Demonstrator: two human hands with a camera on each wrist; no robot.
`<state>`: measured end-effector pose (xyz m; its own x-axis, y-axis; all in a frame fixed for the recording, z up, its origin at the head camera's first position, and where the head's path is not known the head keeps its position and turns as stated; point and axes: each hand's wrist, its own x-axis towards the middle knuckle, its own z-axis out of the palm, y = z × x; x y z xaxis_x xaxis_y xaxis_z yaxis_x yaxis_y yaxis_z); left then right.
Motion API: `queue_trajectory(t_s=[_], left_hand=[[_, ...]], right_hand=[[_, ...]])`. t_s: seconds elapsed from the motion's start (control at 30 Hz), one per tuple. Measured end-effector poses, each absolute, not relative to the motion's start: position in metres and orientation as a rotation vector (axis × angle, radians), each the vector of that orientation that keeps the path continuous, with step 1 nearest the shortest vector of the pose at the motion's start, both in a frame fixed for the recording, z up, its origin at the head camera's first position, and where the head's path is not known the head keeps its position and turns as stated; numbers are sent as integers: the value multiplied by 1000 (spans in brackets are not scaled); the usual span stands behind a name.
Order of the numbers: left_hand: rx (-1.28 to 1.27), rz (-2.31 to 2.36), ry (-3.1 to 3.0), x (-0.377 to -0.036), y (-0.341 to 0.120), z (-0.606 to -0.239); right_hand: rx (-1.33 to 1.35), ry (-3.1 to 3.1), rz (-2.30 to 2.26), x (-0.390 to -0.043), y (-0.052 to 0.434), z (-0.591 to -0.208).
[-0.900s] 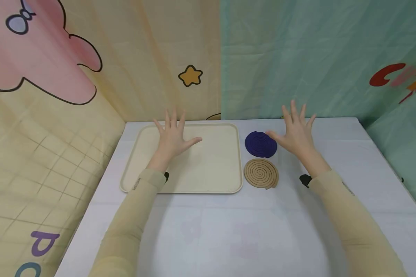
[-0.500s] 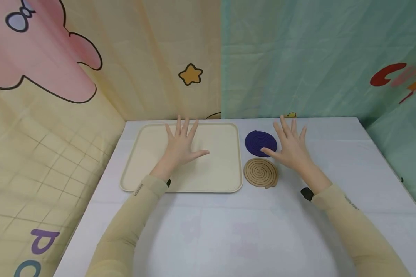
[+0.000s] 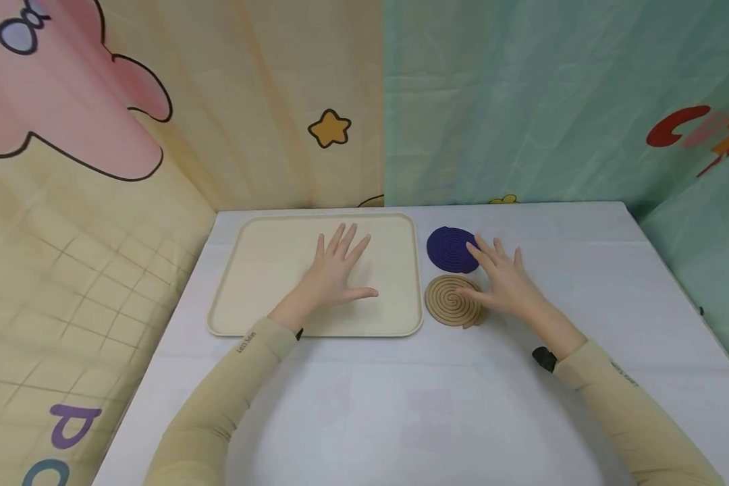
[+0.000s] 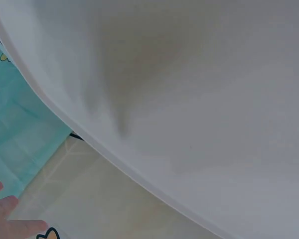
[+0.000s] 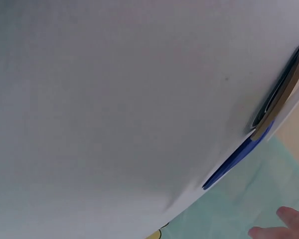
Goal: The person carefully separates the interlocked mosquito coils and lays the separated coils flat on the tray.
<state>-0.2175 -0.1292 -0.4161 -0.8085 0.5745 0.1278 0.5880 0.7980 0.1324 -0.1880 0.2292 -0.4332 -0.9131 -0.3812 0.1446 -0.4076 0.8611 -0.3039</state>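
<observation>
In the head view my left hand [image 3: 331,277] hovers over a cream rectangular tray [image 3: 267,270], fingers spread and holding nothing. My right hand [image 3: 507,283] is over the right side of two flat spiral coils, its fingers also spread. The farther coil [image 3: 449,250] is dark purple; its right edge lies behind my fingertips. Nearer to me is the tan coil [image 3: 446,307], overlapped by my right thumb. In the right wrist view the tan coil [image 5: 284,94] and the blue-purple coil [image 5: 234,162] appear edge-on, with my fingers at the lower right corner.
A white cloth covers the table [image 3: 389,412]. Behind it hang a cream curtain [image 3: 267,101] with a star and a green curtain [image 3: 522,101]. Another patterned cloth [image 3: 67,283] borders the left side.
Both hands have come nearer to the person. The left has also shifted right across the tray, and the right has lowered toward the coils. The tray and coils stay put.
</observation>
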Motion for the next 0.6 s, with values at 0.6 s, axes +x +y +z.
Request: queue_trajectory(t_s=[0.6], left_hand=[[-965,-721,-3090,-229,-53,-424]], right_hand=[[456,-3178,748,-196,224,-435]])
